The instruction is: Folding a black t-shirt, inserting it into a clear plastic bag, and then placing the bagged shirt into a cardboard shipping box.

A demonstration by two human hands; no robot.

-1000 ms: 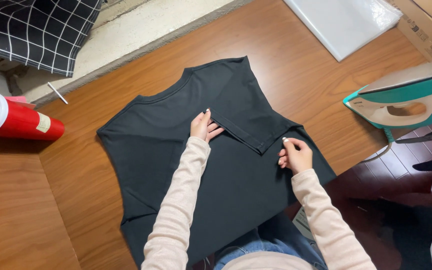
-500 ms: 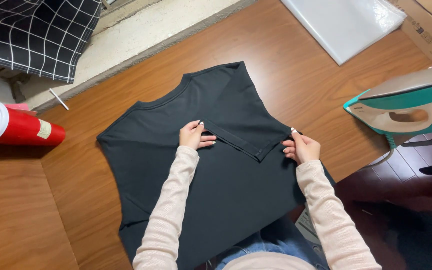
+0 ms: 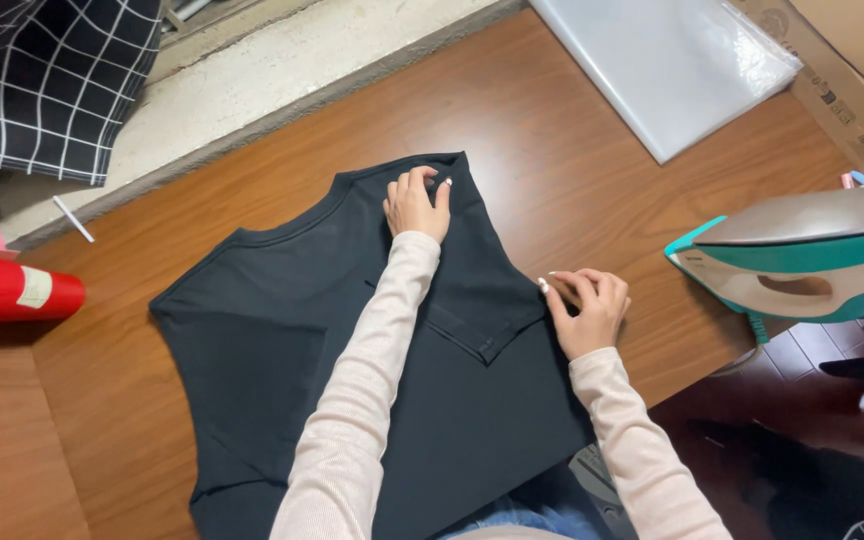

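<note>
With the left hand (image 3: 416, 203) pressing flat, its grip holding nothing, on the far shoulder of the black T-shirt (image 3: 352, 340) spread on the wooden worktop (image 3: 592, 160), and the right hand (image 3: 586, 308) pinching the folded sleeve's right edge, uneven pull could skew the fold.

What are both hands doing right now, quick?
Left hand: fingers curled, pressing the black shirt near its collar.
Right hand: fingers pinching the shirt's folded right edge.

One camera only, worn on my head, looking steeply down and slightly forward from close above. My forearms enter from the bottom edge; the wooden board (image 3: 572, 170) fills most of the frame, the wall base runs along the top.
</note>
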